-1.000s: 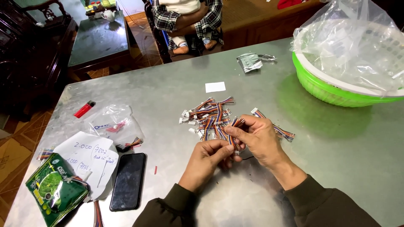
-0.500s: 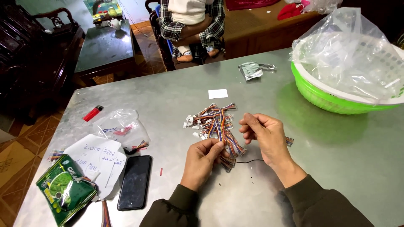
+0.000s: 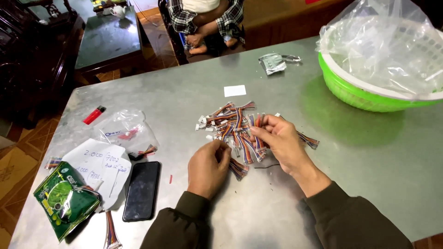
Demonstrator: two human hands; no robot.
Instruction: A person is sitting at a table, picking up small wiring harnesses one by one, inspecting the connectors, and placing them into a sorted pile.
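Striped ribbon-cable bundles [image 3: 233, 127] (white plugs, seemingly) under both hands [image 3: 281, 143].

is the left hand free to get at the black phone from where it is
Probably yes: the left hand is pinching wires from the wire bundle pile, but the black phone lies face-up just to its left with bare table between them.

Your left hand [image 3: 208, 167] and right hand [image 3: 281, 143] sit at mid-table with the pile of coloured wire harnesses [image 3: 233, 129] just beyond them. Toward the left edge your path is blocked by a black phone [image 3: 141, 190], a paper note [image 3: 99, 168], a green packet [image 3: 62, 199] and a clear bag [image 3: 125, 130]. The green basket [image 3: 369, 94] occupies the far right corner. The table [image 3: 369, 170] lies bare along your right side.
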